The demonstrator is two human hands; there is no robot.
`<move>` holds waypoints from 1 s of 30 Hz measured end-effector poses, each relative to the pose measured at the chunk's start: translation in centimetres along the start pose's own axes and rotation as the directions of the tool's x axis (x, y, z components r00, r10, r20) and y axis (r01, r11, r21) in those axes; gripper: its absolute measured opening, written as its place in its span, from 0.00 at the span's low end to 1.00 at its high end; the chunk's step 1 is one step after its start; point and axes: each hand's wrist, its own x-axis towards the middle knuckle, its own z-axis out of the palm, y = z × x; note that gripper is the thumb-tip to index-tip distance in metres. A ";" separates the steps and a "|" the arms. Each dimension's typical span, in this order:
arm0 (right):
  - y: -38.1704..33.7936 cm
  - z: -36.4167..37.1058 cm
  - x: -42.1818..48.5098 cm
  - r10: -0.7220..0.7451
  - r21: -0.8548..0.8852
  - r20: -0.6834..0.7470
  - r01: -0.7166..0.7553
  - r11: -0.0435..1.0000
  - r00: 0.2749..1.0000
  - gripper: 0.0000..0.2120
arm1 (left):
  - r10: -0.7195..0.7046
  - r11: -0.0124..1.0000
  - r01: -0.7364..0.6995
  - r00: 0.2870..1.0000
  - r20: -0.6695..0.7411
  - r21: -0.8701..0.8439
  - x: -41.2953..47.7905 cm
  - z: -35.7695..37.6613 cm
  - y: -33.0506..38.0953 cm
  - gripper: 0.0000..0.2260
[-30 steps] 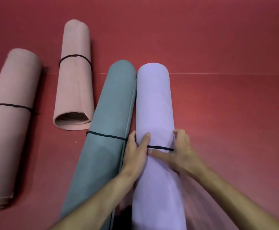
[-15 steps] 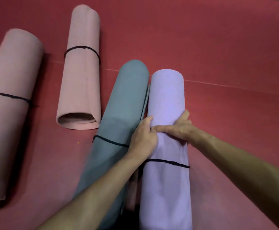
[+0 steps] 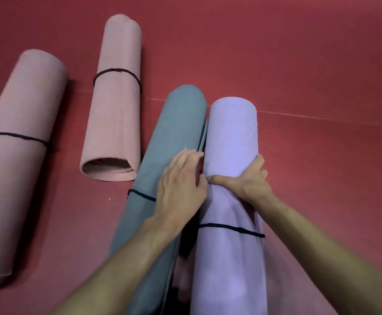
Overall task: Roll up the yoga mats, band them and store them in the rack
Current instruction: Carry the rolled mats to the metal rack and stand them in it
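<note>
A rolled lilac yoga mat (image 3: 232,137) lies lengthwise on the red floor with a black band (image 3: 230,228) round its near half. My right hand (image 3: 246,180) grips it across the top, above the band, thumb on the left side and fingers over the right side. Right beside it on the left lies a rolled teal mat (image 3: 174,133), also with a black band (image 3: 140,194). My left hand (image 3: 181,187) rests on the teal mat with fingers fairly straight, its fingertips at the gap between the two rolls.
Two rolled pink mats lie to the left, each with a black band: a slim one (image 3: 115,98) with its open end toward me, and a thicker one (image 3: 17,144) at the far left edge. Red floor (image 3: 321,76) stretches to the right and beyond.
My left hand has slid off the lilac mat onto the teal mat and spread out. My right hand has closed further round the lilac roll. The view has shifted.
</note>
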 end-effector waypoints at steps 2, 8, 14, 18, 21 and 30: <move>-0.1 0.1 0.0 0.005 0.014 0.007 -0.005 1.000 1.000 0.73 | -0.028 0.983 0.029 1.000 -0.008 0.180 1.1 -0.6 -1.2 0.31; -0.4 -0.5 0.3 0.002 0.033 -0.048 0.000 0.999 0.999 0.75 | -0.274 0.903 0.217 0.956 0.109 0.371 4.8 0.2 -1.8 0.59; -2.0 0.3 0.0 -0.305 -0.314 -0.129 0.253 0.915 0.943 0.73 | -0.330 0.817 0.207 0.933 0.143 0.539 6.6 0.2 -1.4 0.70; -2.7 1.3 0.2 -0.311 -0.348 -0.120 0.253 0.903 0.943 0.75 | -0.378 0.818 0.263 0.916 0.135 0.512 6.8 -0.2 -1.7 0.71; -2.4 1.6 0.3 -0.285 -0.252 -0.200 0.232 0.940 0.937 0.72 | -0.386 0.822 0.303 0.919 0.082 0.482 6.8 -0.1 -2.3 0.69; -1.3 -2.0 1.9 0.013 0.094 -0.131 -0.001 0.996 0.991 0.66 | -0.368 0.856 0.301 0.926 0.086 0.420 6.9 -0.9 -2.8 0.65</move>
